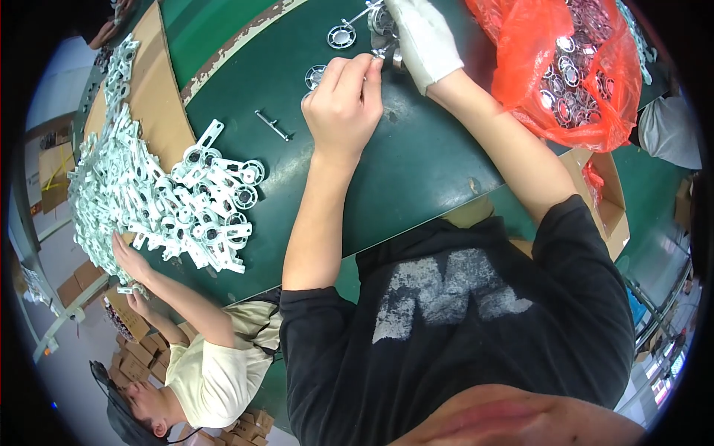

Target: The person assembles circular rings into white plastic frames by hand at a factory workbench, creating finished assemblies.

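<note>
My left hand (pixel 343 108) is bare and closed, its thumb and fingertips pinching a small shiny metal part (pixel 378 54). Beside it, at the top edge, my right hand (pixel 425 44) wears a white glove. It lies against a metal fixture (pixel 382 22) whose exact kind I cannot make out. The glove's fingertips run out of view. A chrome spoked ring (pixel 341 36) rests left of the fixture, and another spoked ring (pixel 315 76) is partly covered by my left hand. A short metal rod (pixel 272 125) lies alone on the green table (pixel 416 175).
A large pile of pale green plastic parts (pixel 149 186) spreads across the left, beside a cardboard sheet (pixel 160 89). A co-worker (pixel 216 372) reaches into it. An open red plastic bag (pixel 520 74) of chrome rings (pixel 569 74) stands right of my glove. An open carton (pixel 606 201) sits below.
</note>
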`<state>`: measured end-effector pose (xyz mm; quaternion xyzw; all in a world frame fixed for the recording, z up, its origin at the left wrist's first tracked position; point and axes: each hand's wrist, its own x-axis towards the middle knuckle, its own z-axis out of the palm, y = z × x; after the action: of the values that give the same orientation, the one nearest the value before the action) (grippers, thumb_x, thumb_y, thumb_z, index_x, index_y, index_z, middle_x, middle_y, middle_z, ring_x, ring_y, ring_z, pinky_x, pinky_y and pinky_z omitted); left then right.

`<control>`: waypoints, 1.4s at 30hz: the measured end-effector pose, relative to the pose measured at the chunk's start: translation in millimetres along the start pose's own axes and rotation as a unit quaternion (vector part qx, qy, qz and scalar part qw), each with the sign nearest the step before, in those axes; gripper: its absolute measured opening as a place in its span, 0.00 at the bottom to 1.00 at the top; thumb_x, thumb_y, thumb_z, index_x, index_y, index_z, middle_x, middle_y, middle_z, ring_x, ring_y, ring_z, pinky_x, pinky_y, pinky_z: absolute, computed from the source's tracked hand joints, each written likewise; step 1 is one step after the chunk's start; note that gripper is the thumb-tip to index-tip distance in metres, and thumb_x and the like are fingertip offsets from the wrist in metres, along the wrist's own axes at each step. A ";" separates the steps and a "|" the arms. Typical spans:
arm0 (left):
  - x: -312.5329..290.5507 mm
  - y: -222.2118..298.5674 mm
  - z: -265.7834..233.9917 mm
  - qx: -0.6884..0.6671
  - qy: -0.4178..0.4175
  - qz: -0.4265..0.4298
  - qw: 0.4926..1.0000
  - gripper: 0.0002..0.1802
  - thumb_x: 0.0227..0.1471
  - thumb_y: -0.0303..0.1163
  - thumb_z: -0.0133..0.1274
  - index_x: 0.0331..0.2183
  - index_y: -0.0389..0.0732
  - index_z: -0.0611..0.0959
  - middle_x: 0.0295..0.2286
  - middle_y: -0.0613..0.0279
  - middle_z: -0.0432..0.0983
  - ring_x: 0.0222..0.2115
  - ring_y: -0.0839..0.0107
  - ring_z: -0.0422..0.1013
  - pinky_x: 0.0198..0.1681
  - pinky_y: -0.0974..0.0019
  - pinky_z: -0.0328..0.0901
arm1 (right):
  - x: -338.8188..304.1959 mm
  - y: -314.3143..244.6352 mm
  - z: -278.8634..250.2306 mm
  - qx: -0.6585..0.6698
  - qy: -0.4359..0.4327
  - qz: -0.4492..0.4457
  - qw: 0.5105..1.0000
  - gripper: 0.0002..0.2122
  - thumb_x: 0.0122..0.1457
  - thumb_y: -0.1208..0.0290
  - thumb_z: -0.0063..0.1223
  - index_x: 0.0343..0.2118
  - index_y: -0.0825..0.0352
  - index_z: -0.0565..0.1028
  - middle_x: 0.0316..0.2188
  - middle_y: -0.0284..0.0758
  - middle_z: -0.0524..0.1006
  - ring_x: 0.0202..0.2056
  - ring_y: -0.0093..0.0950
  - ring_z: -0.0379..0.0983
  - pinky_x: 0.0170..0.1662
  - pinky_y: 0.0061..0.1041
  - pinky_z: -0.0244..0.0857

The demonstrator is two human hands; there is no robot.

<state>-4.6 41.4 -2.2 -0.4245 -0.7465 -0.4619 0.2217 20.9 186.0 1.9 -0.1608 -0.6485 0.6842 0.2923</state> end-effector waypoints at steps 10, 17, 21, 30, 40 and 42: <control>0.1 10.4 5.4 0.187 -0.011 -0.009 0.982 0.12 0.45 0.36 0.67 0.34 0.44 0.84 0.29 0.67 0.77 0.25 0.68 0.75 0.26 0.65 0.70 | 3.9 6.2 -2.0 -0.175 -0.028 -0.044 0.983 0.11 0.71 0.67 0.37 0.39 0.67 0.72 0.33 0.41 0.73 0.36 0.35 0.73 0.43 0.32 0.66; -2.7 -4.5 1.1 0.104 -0.009 0.022 0.994 0.10 0.45 0.34 0.68 0.31 0.45 0.85 0.21 0.70 0.76 0.20 0.70 0.73 0.21 0.66 0.68 | -2.5 -11.7 8.8 -0.105 -0.036 -0.028 0.993 0.09 0.70 0.67 0.45 0.41 0.67 0.74 0.29 0.33 0.75 0.31 0.24 0.72 0.38 0.26 0.67; -1.2 -5.0 3.5 0.129 -0.009 0.036 0.991 0.08 0.48 0.35 0.66 0.30 0.44 0.85 0.17 0.67 0.75 0.16 0.68 0.71 0.19 0.65 0.66 | -1.0 -9.7 7.4 -0.069 0.043 -0.072 0.994 0.09 0.70 0.68 0.45 0.41 0.67 0.75 0.31 0.32 0.75 0.31 0.22 0.71 0.36 0.24 0.67; -4.2 10.9 3.8 -0.235 -0.111 -0.312 0.914 0.16 0.63 0.38 0.56 0.28 0.37 0.86 0.11 0.69 0.67 0.12 0.82 0.59 0.16 0.71 0.53 | 4.5 -3.4 2.5 -0.152 0.121 -0.197 0.961 0.11 0.72 0.66 0.42 0.38 0.66 0.75 0.29 0.31 0.73 0.29 0.22 0.68 0.33 0.23 0.64; 23.4 -3.4 -35.1 -0.250 -0.042 -0.359 0.898 0.19 0.68 0.38 0.48 0.38 0.33 0.86 0.19 0.72 0.71 0.19 0.86 0.60 0.23 0.78 0.54 | 11.4 7.5 0.7 -0.401 -0.022 -0.216 0.890 0.11 0.65 0.63 0.48 0.38 0.65 0.77 0.34 0.42 0.78 0.41 0.44 0.75 0.47 0.41 0.69; 22.4 -11.7 -30.3 -0.236 -0.034 -0.354 0.905 0.17 0.68 0.37 0.49 0.39 0.33 0.86 0.22 0.70 0.75 0.21 0.85 0.63 0.24 0.78 0.58 | 15.2 2.2 -1.9 -0.384 -0.009 -0.282 0.879 0.09 0.62 0.66 0.52 0.34 0.65 0.78 0.34 0.40 0.78 0.41 0.43 0.73 0.47 0.41 0.67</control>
<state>-28.3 21.9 22.5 -0.1878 -0.7241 -0.6578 -0.0883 9.8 196.8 1.9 -0.0642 -0.8808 0.2718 0.3823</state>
